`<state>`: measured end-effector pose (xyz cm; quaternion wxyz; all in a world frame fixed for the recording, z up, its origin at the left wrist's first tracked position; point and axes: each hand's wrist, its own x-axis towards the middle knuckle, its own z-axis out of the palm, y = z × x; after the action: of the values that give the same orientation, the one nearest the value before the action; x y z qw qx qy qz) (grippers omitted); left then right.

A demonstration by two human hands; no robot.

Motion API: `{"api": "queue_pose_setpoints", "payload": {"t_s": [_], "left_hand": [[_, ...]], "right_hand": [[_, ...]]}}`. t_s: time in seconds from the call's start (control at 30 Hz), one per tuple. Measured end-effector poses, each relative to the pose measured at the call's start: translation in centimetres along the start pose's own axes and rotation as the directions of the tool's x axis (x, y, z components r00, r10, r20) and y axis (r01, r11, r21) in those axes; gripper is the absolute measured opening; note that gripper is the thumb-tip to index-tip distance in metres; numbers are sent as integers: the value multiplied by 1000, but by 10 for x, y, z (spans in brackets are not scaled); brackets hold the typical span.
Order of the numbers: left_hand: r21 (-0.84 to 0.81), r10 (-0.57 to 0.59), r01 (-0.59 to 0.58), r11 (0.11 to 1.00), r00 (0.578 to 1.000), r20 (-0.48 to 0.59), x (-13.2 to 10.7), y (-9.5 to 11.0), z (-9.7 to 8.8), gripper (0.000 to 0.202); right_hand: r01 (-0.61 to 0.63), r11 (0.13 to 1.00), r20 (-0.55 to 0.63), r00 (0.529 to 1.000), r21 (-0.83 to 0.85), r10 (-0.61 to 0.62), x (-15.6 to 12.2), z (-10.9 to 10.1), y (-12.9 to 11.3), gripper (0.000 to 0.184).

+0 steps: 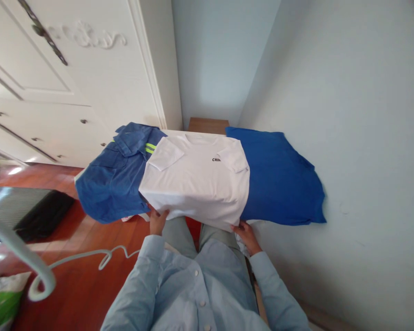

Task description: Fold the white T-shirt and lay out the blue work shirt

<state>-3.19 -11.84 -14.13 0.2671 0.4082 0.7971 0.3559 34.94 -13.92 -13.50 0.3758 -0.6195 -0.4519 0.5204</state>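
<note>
gripping the white tee's (196,179) near hem: left hand (158,220) pinches its left corner, right hand (247,235) its right corner. tee lies flat between blue jacket (115,179) and blue shirt (279,179), overlapping both.

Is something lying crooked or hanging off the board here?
Yes: the blue work shirt with yellow stripes lies bunched and droops over the left edge. The white T-shirt, held at its hem by both hands, lies straight.
</note>
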Motion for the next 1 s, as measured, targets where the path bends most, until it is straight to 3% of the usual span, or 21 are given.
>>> {"api": "queue_pose_setpoints", "payload": {"t_s": [0.1, 0.23, 0.37, 0.47, 0.57, 0.73, 0.8, 0.93, 1.0], "left_hand": [[-29, -148, 149, 988, 989, 26, -4, 1, -8, 29], [-58, -175, 176, 983, 984, 11, -17, -1, -23, 34], [-278, -199, 202, 939, 979, 38, -32, -6, -39, 44], [-371, -220, 220, 902, 975, 42, -42, -10, -51, 49], [-336, -262, 268, 903, 963, 64, -50, -14, -62, 52], [-253, -205, 269, 929, 946, 252, -64, -20, -77, 60], [-242, -169, 239, 940, 945, 279, -69, -22, -82, 61], [-285, -210, 247, 926, 966, 152, -76, -23, -91, 60], [-283, -228, 237, 929, 971, 67, -78, -23, -96, 57]], "right_hand": [[-11, 993, 17, 1000, 121, 9, -9, -5, 4, 48], [-78, 971, 46, 997, 228, 69, -24, -11, 5, 47], [-118, 962, 69, 992, 247, 104, -34, -16, 0, 53], [-126, 965, 135, 986, 230, 96, -39, -17, -6, 58], [-117, 975, 183, 980, 191, 82, -44, -17, -11, 57], [-189, 982, 200, 963, 33, 178, -50, -14, -18, 60], [-170, 985, 182, 969, -14, 170, -52, -15, -21, 57], [-56, 986, 103, 992, -159, 73, -61, -19, -32, 46], [-28, 992, 80, 996, -125, 38, -69, -21, -37, 48]]}}
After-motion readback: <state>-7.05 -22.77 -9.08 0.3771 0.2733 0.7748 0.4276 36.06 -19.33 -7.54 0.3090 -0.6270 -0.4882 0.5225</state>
